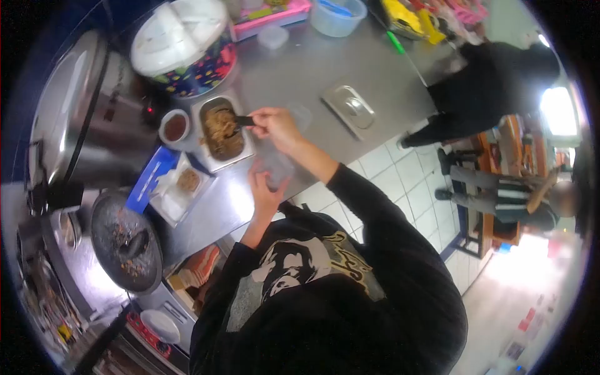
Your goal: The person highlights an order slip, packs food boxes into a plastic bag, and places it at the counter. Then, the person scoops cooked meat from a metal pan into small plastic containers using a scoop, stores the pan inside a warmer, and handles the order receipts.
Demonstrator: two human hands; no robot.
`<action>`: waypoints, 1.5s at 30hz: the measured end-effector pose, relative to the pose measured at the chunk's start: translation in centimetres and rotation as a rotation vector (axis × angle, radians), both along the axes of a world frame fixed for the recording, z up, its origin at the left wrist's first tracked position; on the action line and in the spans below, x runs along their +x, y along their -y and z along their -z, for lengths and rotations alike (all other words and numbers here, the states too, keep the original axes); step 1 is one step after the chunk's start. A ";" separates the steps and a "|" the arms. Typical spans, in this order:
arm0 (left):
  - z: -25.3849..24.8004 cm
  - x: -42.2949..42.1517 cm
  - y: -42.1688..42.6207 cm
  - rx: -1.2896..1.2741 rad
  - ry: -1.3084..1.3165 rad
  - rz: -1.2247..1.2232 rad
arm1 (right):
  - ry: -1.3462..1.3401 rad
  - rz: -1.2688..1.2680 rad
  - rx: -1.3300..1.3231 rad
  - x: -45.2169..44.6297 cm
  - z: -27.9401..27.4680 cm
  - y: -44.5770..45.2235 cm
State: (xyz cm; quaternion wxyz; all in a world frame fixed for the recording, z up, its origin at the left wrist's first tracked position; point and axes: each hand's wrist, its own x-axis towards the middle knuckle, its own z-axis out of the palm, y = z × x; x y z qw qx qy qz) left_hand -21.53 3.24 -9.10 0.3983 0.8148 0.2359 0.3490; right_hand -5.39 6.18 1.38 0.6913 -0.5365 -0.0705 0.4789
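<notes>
My right hand (275,128) is closed round the black handle of a utensil (245,120), whose end lies in the brown shredded food (220,128) inside a rectangular metal container (248,147). Below it, my left hand (267,195) holds a clear plastic cup (277,167) beside the container's near right corner. The cup's outline is faint and its contents cannot be made out. A small cup of dark red-brown stuff (175,127) stands just left of the container.
A metal lid (353,111) lies to the right on the steel counter (300,62). A patterned tub (187,47), a large cooker (106,112), a white tray (172,200) and a dark pan (128,247) are at the left. Two people (500,81) (519,197) stand beyond the counter.
</notes>
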 end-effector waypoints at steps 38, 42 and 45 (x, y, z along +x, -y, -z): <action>-14.1 -1.0 -11.0 0.074 0.070 -0.434 | 2.051 -0.237 0.311 -4.1 -8.2 2.1; -13.2 -1.0 -11.1 0.063 0.205 -0.426 | 1.834 -0.136 0.338 -4.5 -9.6 2.6; -12.9 -1.1 -11.0 0.043 0.326 -0.357 | 1.774 -0.187 0.331 -5.1 -9.5 3.1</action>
